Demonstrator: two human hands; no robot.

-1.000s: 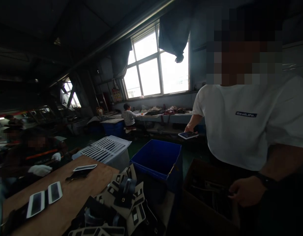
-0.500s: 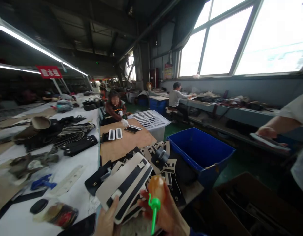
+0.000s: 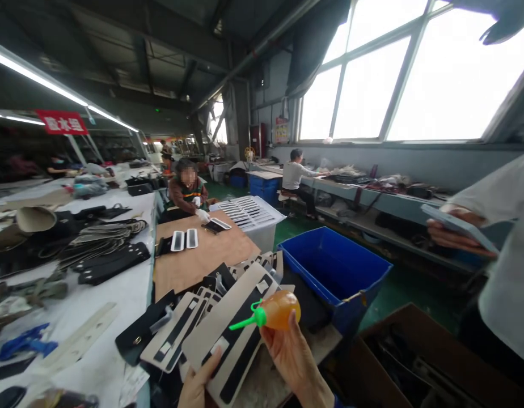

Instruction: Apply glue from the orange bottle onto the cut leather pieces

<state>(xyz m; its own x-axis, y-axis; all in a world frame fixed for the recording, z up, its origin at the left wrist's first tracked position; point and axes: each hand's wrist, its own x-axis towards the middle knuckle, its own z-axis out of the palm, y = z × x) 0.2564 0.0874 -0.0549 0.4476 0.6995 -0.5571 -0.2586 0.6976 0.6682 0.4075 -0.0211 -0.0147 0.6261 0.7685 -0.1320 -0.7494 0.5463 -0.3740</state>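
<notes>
My right hand point(image 3: 294, 358) holds an orange squeeze bottle point(image 3: 279, 310) with a green nozzle that points left. My left hand point(image 3: 197, 385), at the bottom edge, grips a beige panel with black strips point(image 3: 232, 334), tilted up toward the bottle. The nozzle tip hovers just above that panel. More of the same beige and black pieces point(image 3: 181, 326) lie stacked on the table right behind it.
A blue bin point(image 3: 334, 269) stands to the right, a cardboard box point(image 3: 415, 362) nearer me. A person in a white shirt point(image 3: 508, 272) at the right holds a phone point(image 3: 457, 226). Another worker point(image 3: 186, 192) sits at the brown board point(image 3: 202, 258). Black straps point(image 3: 109, 263) cover the white table at left.
The view swung left and down from the person in white to the table. My hands came into view with bottle and panel; the bottle then turned from nozzle-down to nozzle-left.
</notes>
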